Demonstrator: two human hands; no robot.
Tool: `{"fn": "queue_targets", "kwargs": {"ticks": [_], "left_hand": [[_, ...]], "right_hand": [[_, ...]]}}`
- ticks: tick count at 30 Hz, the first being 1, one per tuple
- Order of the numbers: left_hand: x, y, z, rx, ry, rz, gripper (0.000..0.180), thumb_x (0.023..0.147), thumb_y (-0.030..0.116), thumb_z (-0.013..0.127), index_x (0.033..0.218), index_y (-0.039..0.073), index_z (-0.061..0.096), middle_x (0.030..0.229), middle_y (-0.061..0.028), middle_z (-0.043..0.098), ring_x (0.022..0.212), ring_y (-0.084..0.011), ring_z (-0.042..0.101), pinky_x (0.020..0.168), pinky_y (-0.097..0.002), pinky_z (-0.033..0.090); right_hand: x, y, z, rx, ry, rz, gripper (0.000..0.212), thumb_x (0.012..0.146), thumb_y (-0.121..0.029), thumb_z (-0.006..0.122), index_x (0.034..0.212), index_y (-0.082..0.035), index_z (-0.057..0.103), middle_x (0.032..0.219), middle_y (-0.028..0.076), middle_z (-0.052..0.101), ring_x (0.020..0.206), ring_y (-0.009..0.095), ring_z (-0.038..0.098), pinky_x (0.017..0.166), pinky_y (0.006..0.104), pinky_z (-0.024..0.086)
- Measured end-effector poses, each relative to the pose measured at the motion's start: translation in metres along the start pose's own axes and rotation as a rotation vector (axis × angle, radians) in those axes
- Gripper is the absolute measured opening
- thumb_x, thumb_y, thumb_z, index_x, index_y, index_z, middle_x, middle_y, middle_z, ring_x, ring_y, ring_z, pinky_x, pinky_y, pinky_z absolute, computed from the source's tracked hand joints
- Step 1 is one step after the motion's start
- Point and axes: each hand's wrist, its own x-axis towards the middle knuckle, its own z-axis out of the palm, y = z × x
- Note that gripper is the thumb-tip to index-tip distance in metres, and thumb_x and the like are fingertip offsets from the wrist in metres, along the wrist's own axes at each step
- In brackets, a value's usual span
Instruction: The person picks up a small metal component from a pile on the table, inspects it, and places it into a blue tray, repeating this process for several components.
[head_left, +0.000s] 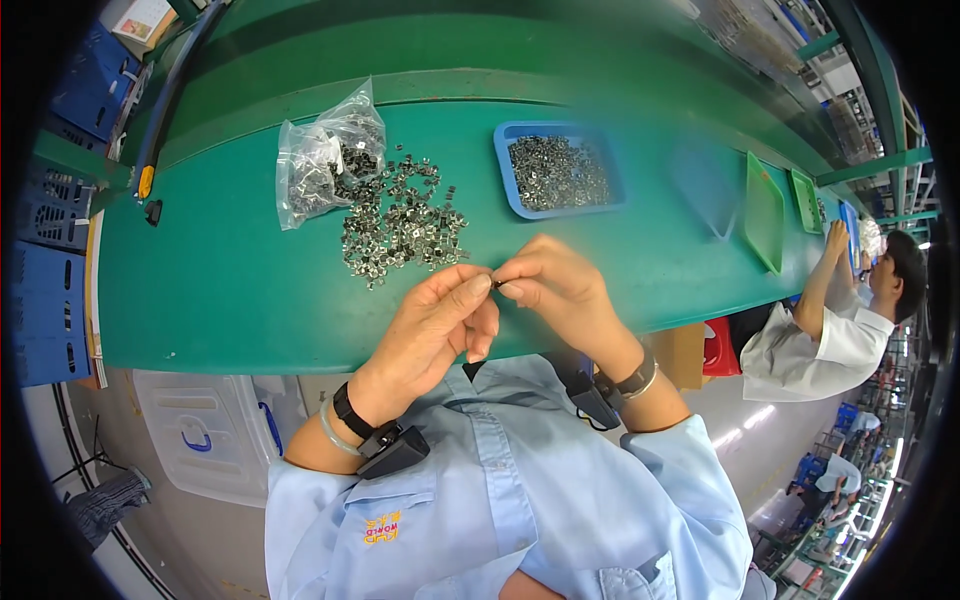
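A small dark part (497, 285) sits above the near side of the green tabletop (230, 260), between the fingertips of both hands; it is too small to make out in detail. The left hand (432, 322) pinches it between thumb and forefinger, its other fingers curled, and the right hand (566, 292) pinches it from the opposite side. Just beyond the hands lies a loose pile of small black and silvery parts (405, 228), spreading from the mouth of a clear plastic bag (308, 180) that holds more of them. To the right of the pile, a blue tray (508, 180) contains many similar small pieces. Well apart, farther right, stands a green tray (764, 215), near a seated co-worker (825, 350) in a white shirt.
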Motion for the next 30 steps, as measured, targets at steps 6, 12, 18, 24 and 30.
{"fn": "queue_targets", "kwargs": {"ticks": [6,12,18,24,30], "left_hand": [[0.005,-0.008,0.003,-0.02,-0.044,-0.006,0.02,0.096,0.024,0.053,0.099,0.004,0.055,0.069,-0.0034,0.058,0.054,-0.0093,0.051,0.049,-0.023,0.041],[0.005,-0.012,0.011,0.133,0.062,0.056,0.019,0.097,0.023,0.05,0.098,0.004,0.052,0.065,-0.0038,0.055,0.052,-0.0106,0.05,0.047,-0.0236,0.039],[0.002,-0.011,0.013,0.219,0.093,0.092,0.017,0.096,0.021,0.053,0.098,0.005,0.054,0.07,-0.003,0.058,0.056,-0.0081,0.052,0.049,-0.0215,0.041],[0.0,-0.011,0.018,0.203,0.098,0.109,0.017,0.096,0.02,0.052,0.099,0.004,0.052,0.071,-0.0044,0.058,0.056,-0.0095,0.053,0.049,-0.0224,0.042],[0.002,-0.013,0.015,0.231,0.072,0.132,0.016,0.096,0.021,0.053,0.097,0.005,0.053,0.074,-0.0034,0.059,0.058,-0.0072,0.053,0.05,-0.0202,0.042]], "right_hand": [[-0.007,0.005,0.003,-0.149,0.106,-0.147,0.016,0.079,-0.002,0.069,0.094,-0.004,0.067,0.082,0.005,0.06,0.071,0.018,0.056,0.061,0.028,0.048],[-0.014,0.001,0.003,-0.209,0.165,-0.162,0.02,0.076,-0.001,0.071,0.094,-0.005,0.064,0.085,0.006,0.061,0.076,0.021,0.059,0.064,0.0304,0.049],[-0.017,-0.002,-0.002,-0.273,0.142,-0.176,0.02,0.073,-0.001,0.072,0.091,-0.005,0.063,0.086,0.007,0.062,0.078,0.022,0.06,0.064,0.0314,0.05],[-0.017,-0.004,-0.002,-0.292,0.133,-0.187,0.019,0.073,-0.001,0.072,0.09,-0.006,0.063,0.085,0.007,0.061,0.077,0.023,0.061,0.063,0.0313,0.05],[-0.016,-0.004,0.0,-0.291,0.145,-0.197,0.019,0.073,-0.002,0.072,0.089,-0.006,0.063,0.084,0.006,0.061,0.076,0.023,0.061,0.063,0.0314,0.05]]}}
